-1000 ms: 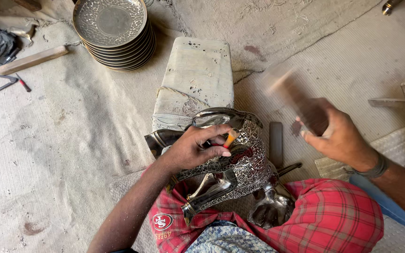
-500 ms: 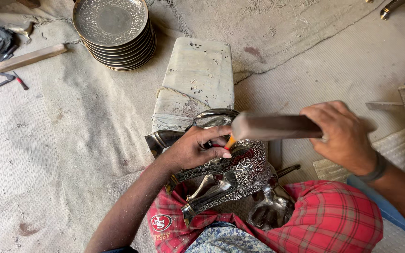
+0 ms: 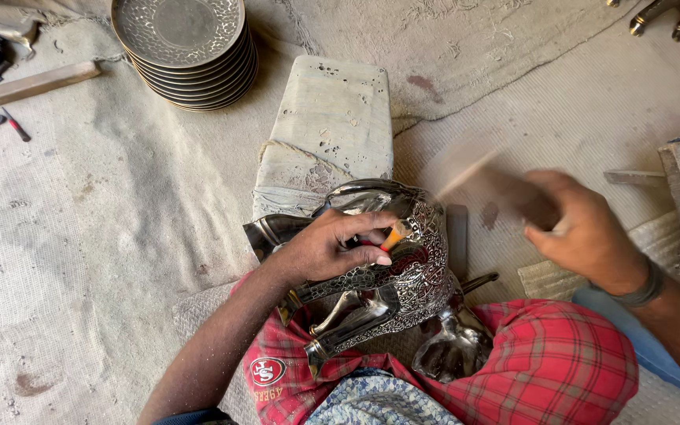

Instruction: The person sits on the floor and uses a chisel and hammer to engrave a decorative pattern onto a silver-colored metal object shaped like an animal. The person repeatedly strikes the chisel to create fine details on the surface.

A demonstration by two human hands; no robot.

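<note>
The left hand (image 3: 332,248) lies curled on an ornate silver jug (image 3: 395,267), fingers pressed together around a small orange-handled tool (image 3: 395,234) whose tip meets the metal. The jug lies tilted across the person's lap, on a red checked cloth (image 3: 545,362), its upper end resting against a worn wooden block (image 3: 328,118) on the sacking-covered floor (image 3: 120,236). The right hand (image 3: 584,232), off to the jug's right and apart from it, is closed on what seems a wooden mallet (image 3: 482,177), too blurred to tell surely. A stack of patterned metal plates (image 3: 182,39) stands beyond the block, a wooden stick (image 3: 33,83) to its left.
</note>
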